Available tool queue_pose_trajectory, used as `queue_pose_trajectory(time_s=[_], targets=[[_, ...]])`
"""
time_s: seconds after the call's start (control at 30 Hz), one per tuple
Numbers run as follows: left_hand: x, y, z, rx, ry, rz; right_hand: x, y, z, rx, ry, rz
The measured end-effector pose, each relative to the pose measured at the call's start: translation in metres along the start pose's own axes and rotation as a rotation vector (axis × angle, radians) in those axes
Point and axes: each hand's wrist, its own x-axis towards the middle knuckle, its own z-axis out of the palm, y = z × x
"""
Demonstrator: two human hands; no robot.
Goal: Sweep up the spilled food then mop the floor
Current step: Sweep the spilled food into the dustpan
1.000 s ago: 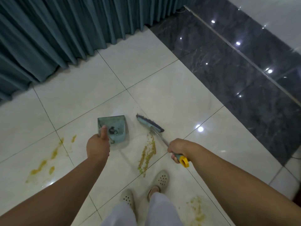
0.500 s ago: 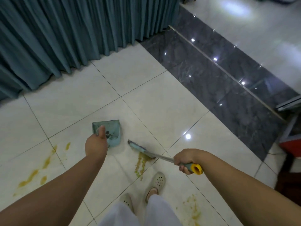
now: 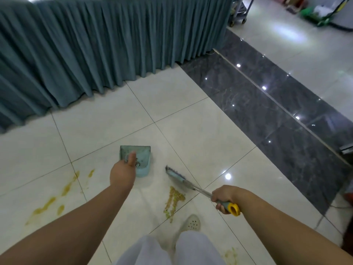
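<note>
My left hand (image 3: 122,173) grips the handle of a light blue dustpan (image 3: 142,159), thumb on top, with a few dark crumbs inside the pan. My right hand (image 3: 223,197) grips the grey and yellow handle of a small brush (image 3: 174,175), whose head hovers just above a streak of greenish spilled food (image 3: 172,200) on the white tiles. The dustpan is left of the brush head, apart from it. More yellow smears (image 3: 55,199) lie to the left, and a smaller patch (image 3: 231,255) sits at the bottom right.
A table with a pleated teal skirt (image 3: 95,54) fills the far left. A dark marble strip (image 3: 267,111) runs diagonally on the right. My feet in white perforated shoes (image 3: 192,223) stand just behind the food streak. A cart and green items stand far top right.
The camera has tilted up, showing more of the room. The brush head drew back towards the near end of the food streak and now sits lifted at its top; the dustpan stays beside it.
</note>
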Motion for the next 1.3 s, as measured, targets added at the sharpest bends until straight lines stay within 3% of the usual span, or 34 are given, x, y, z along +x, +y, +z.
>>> queue_pose_trajectory(time_s=[0.3,0.67,0.8,1.07,1.3], targets=[[0.007,0.001,-0.002,-0.059,0.021,-0.061,-0.003,-0.032,-0.038,0.124,0.026,-0.045],[0.030,0.032,0.042,-0.160,0.191,-0.267,0.037,-0.155,-0.118,0.127,0.050,-0.223],[0.036,0.049,0.070,-0.091,0.256,-0.347,0.061,-0.203,-0.154,0.051,0.046,-0.261],[0.037,0.081,0.113,-0.213,0.439,-0.467,0.083,-0.295,-0.185,-0.212,0.021,-0.315],[0.030,0.086,0.124,-0.288,0.535,-0.531,0.096,-0.309,-0.167,-0.480,-0.104,-0.263]])
